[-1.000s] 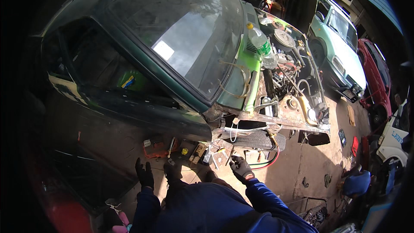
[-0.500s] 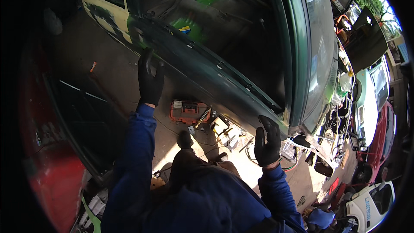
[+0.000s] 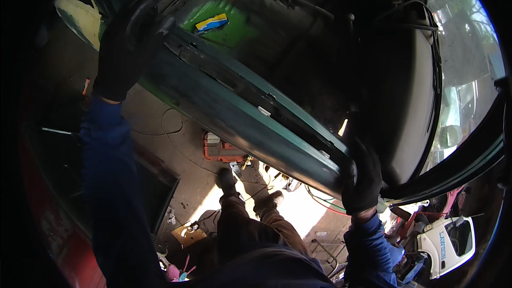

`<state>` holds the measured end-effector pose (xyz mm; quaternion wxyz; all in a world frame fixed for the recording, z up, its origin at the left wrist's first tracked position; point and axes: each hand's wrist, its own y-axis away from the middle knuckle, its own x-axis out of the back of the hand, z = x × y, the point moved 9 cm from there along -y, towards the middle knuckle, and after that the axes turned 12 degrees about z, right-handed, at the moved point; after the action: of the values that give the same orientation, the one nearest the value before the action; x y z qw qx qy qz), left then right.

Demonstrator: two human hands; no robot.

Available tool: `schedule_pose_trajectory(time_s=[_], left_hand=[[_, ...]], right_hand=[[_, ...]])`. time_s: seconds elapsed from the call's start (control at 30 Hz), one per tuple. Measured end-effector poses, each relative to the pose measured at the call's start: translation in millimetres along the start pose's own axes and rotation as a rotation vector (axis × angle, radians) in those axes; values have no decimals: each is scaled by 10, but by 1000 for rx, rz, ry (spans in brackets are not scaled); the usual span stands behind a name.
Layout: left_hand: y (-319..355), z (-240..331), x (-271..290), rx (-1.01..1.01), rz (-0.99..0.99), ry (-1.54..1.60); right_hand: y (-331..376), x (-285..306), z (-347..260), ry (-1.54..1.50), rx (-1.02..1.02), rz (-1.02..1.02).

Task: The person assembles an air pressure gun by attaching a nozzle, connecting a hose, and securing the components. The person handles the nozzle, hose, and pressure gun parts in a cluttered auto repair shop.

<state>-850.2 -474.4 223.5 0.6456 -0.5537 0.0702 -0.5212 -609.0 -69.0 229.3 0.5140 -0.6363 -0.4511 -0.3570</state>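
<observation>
1. Left hand (image 3: pixel 125 48): dark glove, on the rear end of the car door (image 3: pixel 229 120), at its top edge. Fingers sit in deep shadow, so can't tell if it's grasping or just resting.
2. Right hand (image 3: pixel 364 181): dark glove, at the door's front end. Fingers bent over the top edge, grasping the door there.
3. Door: dark green, runs diagonally between the hands, rear end up at left, front end down at right. Window slot open along the top edge, small pale clips in it.
4. Cabin side: yellow-and-blue packet (image 3: pixel 212 23) lies on a bright green patch of the cabin floor (image 3: pixel 234 34), near that floor's door-side edge. Dark dashboard (image 3: pixel 408 112) beyond the right hand, windshield (image 3: pixel 464 58) past it.
5. Ground side: red toolbox (image 3: pixel 224 154) on the ground just beside the door's lower edge, partly overlapped by it in view. Thin cable (image 3: pixel 169 136) loops left of it. Red and green hoses (image 3: pixel 325 202) lie near the door's front corner.
6. Person's shoes (image 3: pixel 225 178) on the ground below the toolbox, one in shade, one by the sunlit strip.
7. Left of the legs: dark flat panel (image 3: pixel 154 181) under the left sleeve (image 3: pixel 109 149). Lower right, well apart: white vehicle (image 3: pixel 434 250).
</observation>
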Motion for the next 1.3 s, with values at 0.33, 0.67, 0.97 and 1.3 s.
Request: schedule_pose_trajectory(time_s=[0.33,0.67,0.97,1.3], left_hand=[[43,43,-97,-454,-439,-360],[492,-266,280,-512,-392,-570],[274,-405,184,-33,-231,-195],[208,-200,-11,-199,-84,-284]], right_hand=[[-76,-117,135,30,-111,-126],[-122,-197,167,12,-110,-186],[-113,-164,155,4,-92,-189],[20,-16,113,-33,-38,75]])
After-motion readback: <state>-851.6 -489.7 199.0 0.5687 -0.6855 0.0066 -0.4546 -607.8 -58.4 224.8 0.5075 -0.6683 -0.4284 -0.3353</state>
